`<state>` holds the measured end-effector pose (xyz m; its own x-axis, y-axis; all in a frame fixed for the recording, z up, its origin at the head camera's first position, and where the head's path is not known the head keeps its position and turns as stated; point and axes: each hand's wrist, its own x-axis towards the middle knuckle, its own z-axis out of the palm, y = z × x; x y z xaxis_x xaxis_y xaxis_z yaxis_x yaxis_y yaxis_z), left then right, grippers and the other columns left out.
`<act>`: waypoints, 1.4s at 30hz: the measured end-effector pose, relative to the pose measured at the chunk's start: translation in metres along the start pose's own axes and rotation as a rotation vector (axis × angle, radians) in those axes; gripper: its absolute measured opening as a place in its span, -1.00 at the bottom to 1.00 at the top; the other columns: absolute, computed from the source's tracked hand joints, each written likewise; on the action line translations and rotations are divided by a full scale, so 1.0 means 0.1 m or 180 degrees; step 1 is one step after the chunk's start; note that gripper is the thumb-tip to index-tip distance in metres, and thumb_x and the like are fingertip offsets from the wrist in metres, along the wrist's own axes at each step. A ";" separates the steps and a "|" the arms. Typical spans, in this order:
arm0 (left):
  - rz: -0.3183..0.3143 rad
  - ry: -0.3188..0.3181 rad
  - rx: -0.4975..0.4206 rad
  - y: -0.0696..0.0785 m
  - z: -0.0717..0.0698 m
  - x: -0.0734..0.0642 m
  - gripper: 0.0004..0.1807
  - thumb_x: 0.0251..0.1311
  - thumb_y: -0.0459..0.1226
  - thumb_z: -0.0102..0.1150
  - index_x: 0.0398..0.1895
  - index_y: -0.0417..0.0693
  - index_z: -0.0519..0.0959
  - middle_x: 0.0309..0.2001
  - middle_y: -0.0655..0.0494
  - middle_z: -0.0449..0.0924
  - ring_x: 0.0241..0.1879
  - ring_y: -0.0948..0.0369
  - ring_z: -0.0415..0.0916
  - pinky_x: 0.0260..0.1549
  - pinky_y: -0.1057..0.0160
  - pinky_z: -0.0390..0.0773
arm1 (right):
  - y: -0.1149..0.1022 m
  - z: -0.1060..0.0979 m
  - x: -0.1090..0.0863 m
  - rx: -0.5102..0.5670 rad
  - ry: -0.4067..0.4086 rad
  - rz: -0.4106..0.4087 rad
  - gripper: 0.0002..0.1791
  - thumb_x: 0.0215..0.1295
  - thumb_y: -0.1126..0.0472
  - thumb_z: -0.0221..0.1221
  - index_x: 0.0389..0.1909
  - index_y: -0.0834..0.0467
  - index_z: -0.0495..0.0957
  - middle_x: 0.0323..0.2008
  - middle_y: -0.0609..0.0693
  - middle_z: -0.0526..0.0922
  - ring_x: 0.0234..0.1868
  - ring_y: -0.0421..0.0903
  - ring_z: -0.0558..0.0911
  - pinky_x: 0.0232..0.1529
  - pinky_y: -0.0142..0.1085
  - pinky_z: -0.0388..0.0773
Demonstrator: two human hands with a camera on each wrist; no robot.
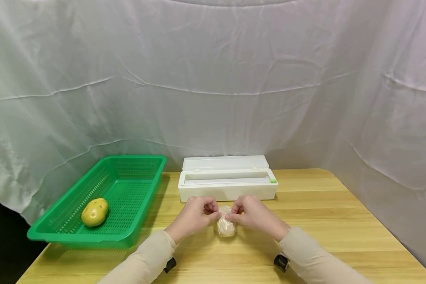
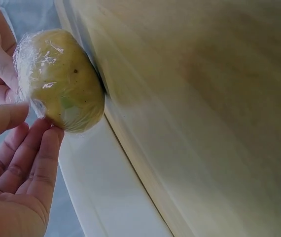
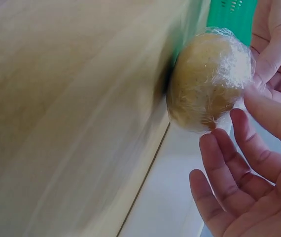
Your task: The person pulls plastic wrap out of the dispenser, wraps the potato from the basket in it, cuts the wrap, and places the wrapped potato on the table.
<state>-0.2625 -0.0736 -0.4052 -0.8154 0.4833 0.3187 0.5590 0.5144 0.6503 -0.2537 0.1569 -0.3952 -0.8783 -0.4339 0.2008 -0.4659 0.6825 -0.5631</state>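
Note:
A potato point(image 1: 226, 228) wrapped in clear cling film lies on the table between both hands. In the left wrist view its yellow skin shows through the crinkled film point(image 2: 29, 59), which bunches on the side towards the fingers. My left hand point(image 1: 198, 215) pinches the film at the potato's left side with thumb and fingertips. From the other side, my right hand point(image 1: 253, 213) pinches the film near the top, its thumb point(image 3: 271, 111) pressed against the wrapping. In the right wrist view the lower fingers of that hand are loosely curled beside the potato.
Just behind the hands stands a white cling film box point(image 1: 227, 193), its lid point(image 1: 225, 162) raised. A green plastic basket point(image 1: 152, 189) at the left holds an unwrapped potato point(image 1: 94, 212). The wooden table point(image 1: 340, 228) reaches back to a grey curtain point(image 1: 213, 118).

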 end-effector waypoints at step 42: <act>0.0808 -0.0123 0.1033 0.02 0.00 -0.10 -0.85 0.21 -0.47 0.51 -0.21 -0.09 0.80 -0.19 0.10 0.78 -0.10 0.20 0.76 -0.04 0.34 0.74 | 0.01 -0.02 -0.19 -0.1045 0.0074 -0.1133 -0.61 0.16 -0.03 0.57 -0.12 0.13 0.78 -0.03 0.02 0.83 -0.07 -0.09 0.81 -0.04 -0.32 0.75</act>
<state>-0.2532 -0.0774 -0.4076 -0.6426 0.6467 0.4108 0.7652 0.5690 0.3012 -0.2371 0.1668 -0.3979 -0.6585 -0.6636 0.3550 -0.7440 0.6451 -0.1741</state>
